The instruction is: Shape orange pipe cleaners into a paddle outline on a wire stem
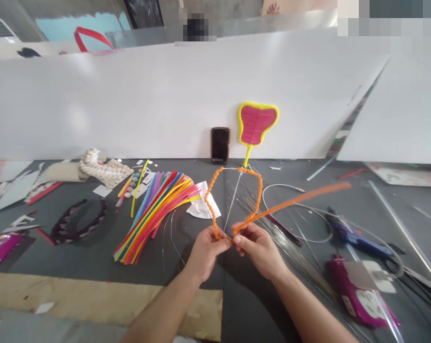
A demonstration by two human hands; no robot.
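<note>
Both hands meet low in the middle of the view, pinching an orange pipe cleaner [294,201] wound around a thin wire frame [233,200]. My left hand [206,250] pinches the wrapped bottom end of the frame. My right hand [256,245] pinches the pipe cleaner just beside it; its loose end sticks out to the right. The wrapped orange outline [212,209] loops up to the frame's top.
A fan of coloured pipe cleaners [154,214] lies to the left, bare wires [294,247] to the right. A blue glue gun [354,238] and purple packet [358,290] are at the right. A phone [220,145] and a pink-and-yellow finished shape [256,125] lean on the white board.
</note>
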